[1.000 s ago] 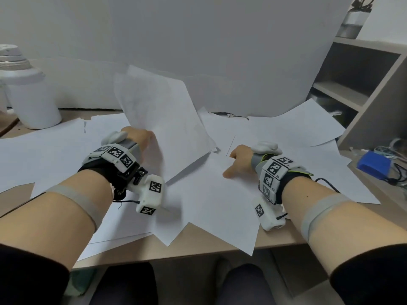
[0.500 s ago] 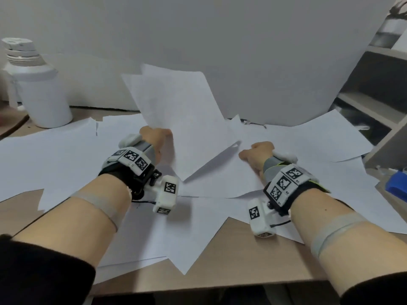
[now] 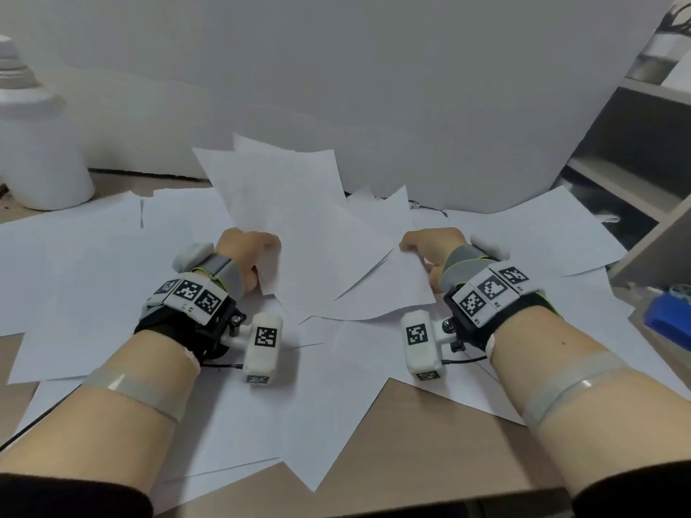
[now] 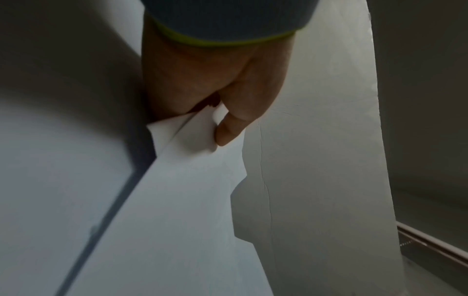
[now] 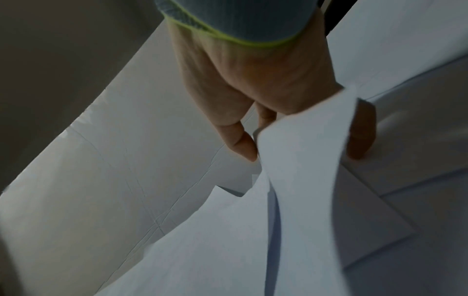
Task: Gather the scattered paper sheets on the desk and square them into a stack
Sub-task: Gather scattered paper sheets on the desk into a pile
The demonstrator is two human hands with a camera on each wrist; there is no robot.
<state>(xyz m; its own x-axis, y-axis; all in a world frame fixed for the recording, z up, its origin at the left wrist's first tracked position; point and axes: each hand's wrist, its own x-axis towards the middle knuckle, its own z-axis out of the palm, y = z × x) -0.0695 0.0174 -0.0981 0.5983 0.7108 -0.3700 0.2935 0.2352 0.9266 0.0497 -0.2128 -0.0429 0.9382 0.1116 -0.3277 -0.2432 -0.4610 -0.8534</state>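
Several white paper sheets lie scattered over the wooden desk. My left hand pinches two sheets at their near edge and holds them tilted up off the desk; the left wrist view shows the thumb pressed on those sheets. My right hand grips the right edge of another sheet, lifted slightly at the desk's middle. In the right wrist view that sheet curls up between thumb and fingers.
A white jug stands at the back left. A large white board leans behind the desk. Open shelving rises at the right, with a blue object below it. Sheets overhang the desk's front edge.
My right hand rose from flat on the desk and took hold of a sheet's edge. My left hand carried its sheets toward the middle, and a second sheet now shows behind the first.
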